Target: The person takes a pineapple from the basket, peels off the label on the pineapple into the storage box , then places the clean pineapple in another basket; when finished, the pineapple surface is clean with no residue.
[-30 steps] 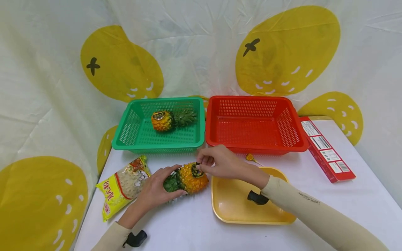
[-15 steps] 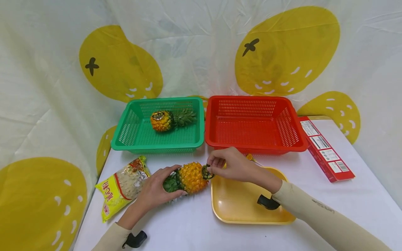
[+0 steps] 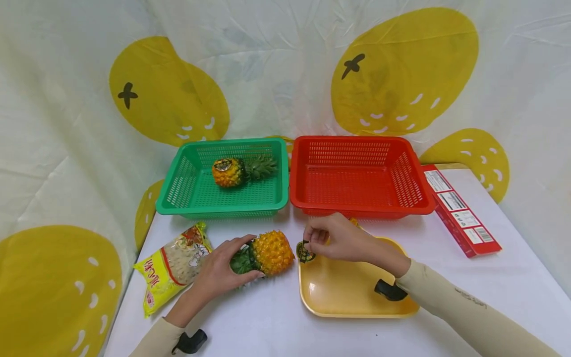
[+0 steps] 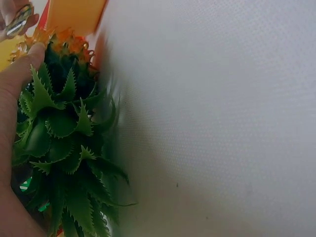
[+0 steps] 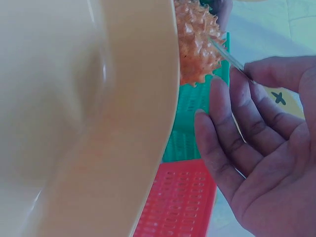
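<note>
My left hand (image 3: 221,267) grips a small orange pineapple (image 3: 274,252) around the base of its green leaves. The fruit lies on its side on the white table, leaves toward the left. Its spiky leaves (image 4: 64,128) fill the left part of the left wrist view. Between thumb and fingertips, my right hand (image 3: 341,238) pinches a round black-and-gold sticker (image 3: 305,252), just right of the fruit and over the tray's left edge. Seen edge-on in the right wrist view, the sticker (image 5: 228,56) is thin and apart from the hand's palm.
A yellow tray (image 3: 357,302) lies under my right forearm. Behind stand a green basket (image 3: 223,209), holding another stickered pineapple (image 3: 228,172), and a red basket (image 3: 363,204). A yellow food bag (image 3: 178,265) lies left, a red box (image 3: 461,210) right.
My right hand has peeled the sticker off the pineapple and moved right with it, over the tray's edge. The left hand keeps its grip on the fruit in place.
</note>
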{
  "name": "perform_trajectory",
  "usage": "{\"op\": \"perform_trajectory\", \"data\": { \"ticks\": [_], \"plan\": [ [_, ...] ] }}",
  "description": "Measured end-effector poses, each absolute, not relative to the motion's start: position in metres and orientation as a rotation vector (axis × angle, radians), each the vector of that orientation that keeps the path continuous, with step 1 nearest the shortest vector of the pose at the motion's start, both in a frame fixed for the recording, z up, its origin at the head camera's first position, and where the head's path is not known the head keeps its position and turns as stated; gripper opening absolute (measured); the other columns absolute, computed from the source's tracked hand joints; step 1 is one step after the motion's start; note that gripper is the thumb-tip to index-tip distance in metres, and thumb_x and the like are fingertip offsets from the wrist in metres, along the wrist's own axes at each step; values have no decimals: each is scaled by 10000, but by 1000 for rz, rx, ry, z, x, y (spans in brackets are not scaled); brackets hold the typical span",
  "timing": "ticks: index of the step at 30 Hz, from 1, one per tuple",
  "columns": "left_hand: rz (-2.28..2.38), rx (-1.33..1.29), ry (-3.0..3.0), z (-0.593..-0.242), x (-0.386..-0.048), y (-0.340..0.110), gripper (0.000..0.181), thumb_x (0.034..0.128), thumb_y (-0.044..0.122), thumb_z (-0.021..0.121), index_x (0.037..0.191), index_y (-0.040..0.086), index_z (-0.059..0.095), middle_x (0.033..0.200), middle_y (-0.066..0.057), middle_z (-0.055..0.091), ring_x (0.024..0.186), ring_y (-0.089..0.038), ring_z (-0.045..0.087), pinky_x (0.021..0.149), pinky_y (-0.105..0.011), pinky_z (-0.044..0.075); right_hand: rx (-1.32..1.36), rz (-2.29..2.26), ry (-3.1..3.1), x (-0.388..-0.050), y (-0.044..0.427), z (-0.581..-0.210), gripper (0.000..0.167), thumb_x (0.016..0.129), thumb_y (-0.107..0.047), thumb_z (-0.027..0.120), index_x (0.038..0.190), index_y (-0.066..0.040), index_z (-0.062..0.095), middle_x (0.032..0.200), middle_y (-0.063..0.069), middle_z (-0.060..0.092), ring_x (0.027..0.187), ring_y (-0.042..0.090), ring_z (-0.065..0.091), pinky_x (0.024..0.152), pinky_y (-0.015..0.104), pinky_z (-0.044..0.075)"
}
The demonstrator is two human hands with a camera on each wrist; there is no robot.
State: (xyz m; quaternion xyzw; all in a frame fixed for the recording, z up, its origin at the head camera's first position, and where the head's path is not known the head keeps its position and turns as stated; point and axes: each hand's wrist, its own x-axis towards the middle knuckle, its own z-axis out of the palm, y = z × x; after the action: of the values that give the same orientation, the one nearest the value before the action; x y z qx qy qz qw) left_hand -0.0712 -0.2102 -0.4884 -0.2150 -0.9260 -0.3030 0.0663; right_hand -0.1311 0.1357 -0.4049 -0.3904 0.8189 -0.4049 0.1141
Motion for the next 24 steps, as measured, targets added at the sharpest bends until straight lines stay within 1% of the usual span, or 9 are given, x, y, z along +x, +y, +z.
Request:
{"op": "perform_trajectory", "data": {
  "ticks": [8, 15, 24],
  "plan": [
    [-903, -637, -2812, -488, -71, -210, 899, 787, 651, 872, 1528, 237, 577, 1368, 6, 672, 1178, -234, 661, 915, -501, 576, -1212, -1117, 2358, -132, 147, -413, 93, 909, -50, 760, 913, -129, 713, 801, -139, 640, 734, 64, 620, 685, 314, 586],
    [-898, -637, -2809, -488, -70, -210, 896, 788, 637, 880, 1537, 260, 565, 1368, 5, 671, 1186, -237, 657, 918, -505, 574, -1195, -1016, 2368, -131, 149, -418, 151, 902, -59, 774, 866, -184, 696, 758, -152, 629, 697, 38, 605, 651, 268, 561],
    [-899, -641, -2802, -488, -70, -209, 896, 788, 643, 877, 1531, 244, 573, 1368, 20, 669, 1183, -223, 653, 917, -496, 575, -1176, -927, 2359, -131, 151, -429, 134, 863, -50, 772, 833, -166, 711, 707, -177, 621, 660, 2, 599, 630, 243, 548]
  ]
}}
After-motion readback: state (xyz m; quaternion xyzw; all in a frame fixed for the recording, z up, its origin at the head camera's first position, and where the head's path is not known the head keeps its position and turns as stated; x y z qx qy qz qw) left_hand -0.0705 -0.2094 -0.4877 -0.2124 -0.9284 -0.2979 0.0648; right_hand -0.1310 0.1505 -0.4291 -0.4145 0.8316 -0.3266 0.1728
